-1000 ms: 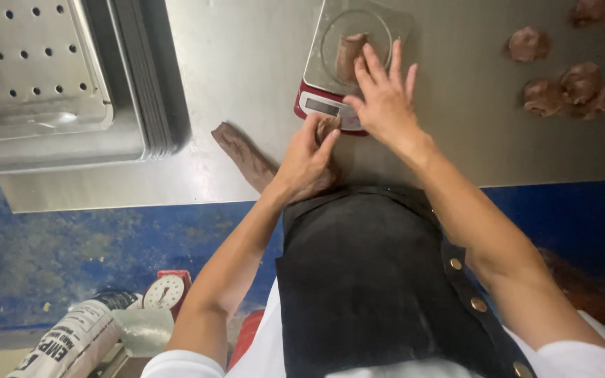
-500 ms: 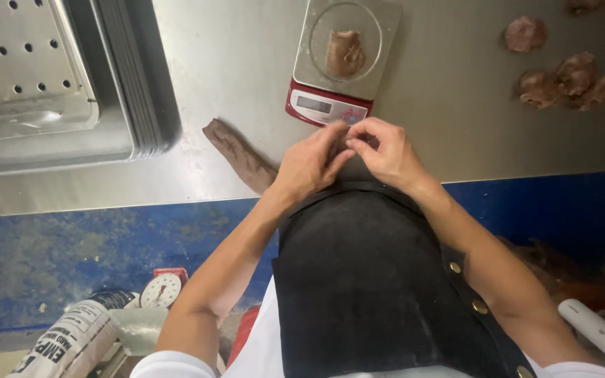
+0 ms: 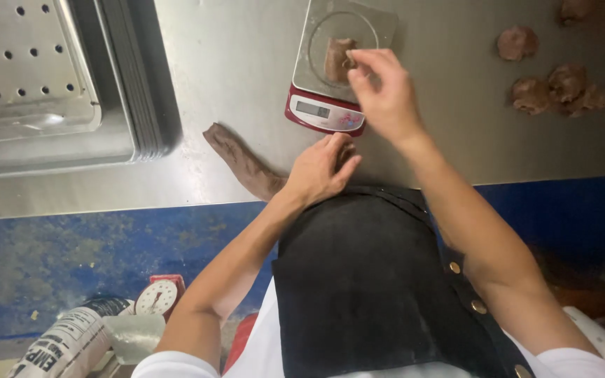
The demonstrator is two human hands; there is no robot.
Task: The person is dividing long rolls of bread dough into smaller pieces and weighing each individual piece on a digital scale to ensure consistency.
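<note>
We see the right hand point(image 3: 385, 94) raised over the near right corner of the small red-fronted scale point(image 3: 327, 112), its fingertips pinched together in a tight grip on a tiny bit of brown dough that we can barely make out, held just beside the brown dough piece point(image 3: 337, 59) that lies on the scale's steel platter; whether the fingers touch that piece we cannot tell. The left hand point(image 3: 320, 168) rests on the steel worktop point(image 3: 232, 63) near its front edge, fingers curled loosely down over the near end of a long brown dough strip point(image 3: 243, 161), a half-closed grip pressing on it rather than lifting it; the fingertips are partly hidden, so how much dough sits under them is unclear. The strip runs up and to the left from that hand across bare steel. To the left, a stack of perforated metal trays point(image 3: 29, 77) takes up the corner and its dark rim stands near the strip's far end, with a band of open steel between tray and scale. To the right of the scale lies open worktop, then a cluster of brown dough lumps point(image 3: 554, 87) well apart from both hands. The worktop's front edge runs just below the left hand, right against the black apron point(image 3: 358, 280)
</note>
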